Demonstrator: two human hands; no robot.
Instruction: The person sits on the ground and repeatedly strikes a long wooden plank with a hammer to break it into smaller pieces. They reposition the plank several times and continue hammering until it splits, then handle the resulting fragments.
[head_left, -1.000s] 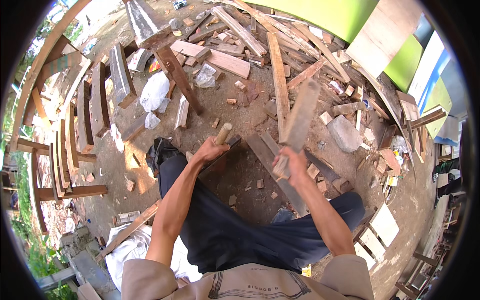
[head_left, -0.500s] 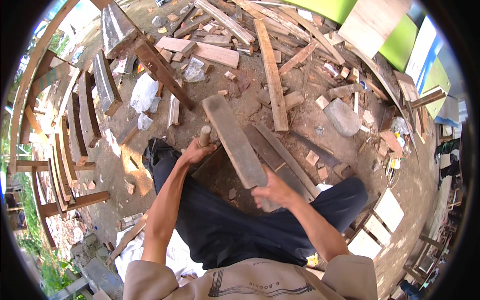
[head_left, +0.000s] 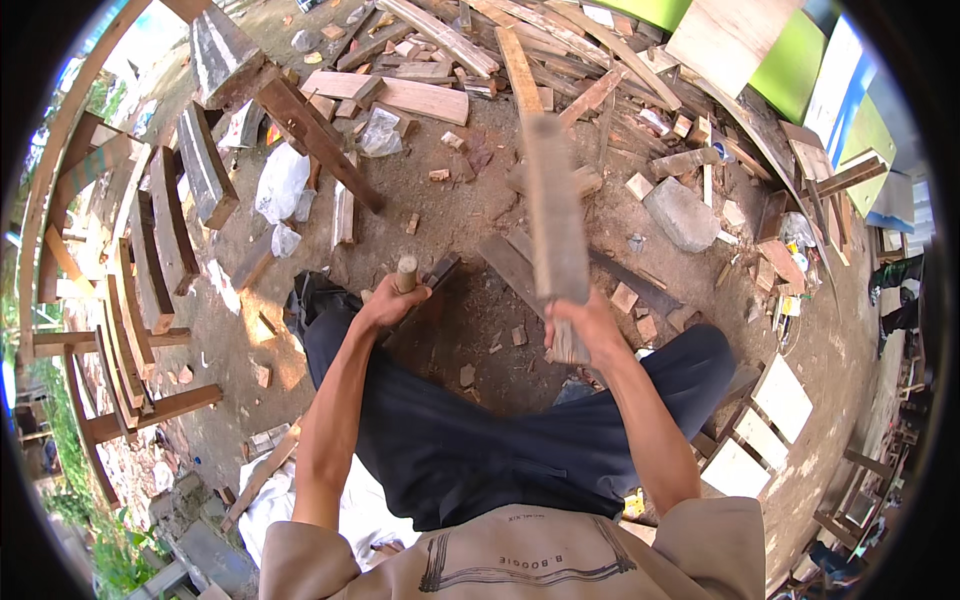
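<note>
My right hand (head_left: 590,328) is closed around the near end of a short, thick wooden plank (head_left: 562,225), which points away from me and is blurred by motion. My left hand (head_left: 392,303), nearer my left knee, grips a round wooden handle (head_left: 406,268) whose pale end stands up above the fist. Beside that fist is a dark, flat piece (head_left: 440,272); I cannot tell whether it belongs to the handle. Partly behind the held plank, a dark board (head_left: 508,265) lies on the ground.
A pile of scrap wood (head_left: 430,68) spreads across the far ground. A grey stone block (head_left: 683,215) lies to the right. Curved wooden furniture parts (head_left: 175,220) stand at the left. Pale panels (head_left: 780,400) lie beyond my right knee, and a clear plastic bag (head_left: 283,185) sits at far left.
The plank in my right hand has swung to the right and away from me, now nearly straight ahead. My left hand stays in about the same place; the dark piece beside it has shifted.
</note>
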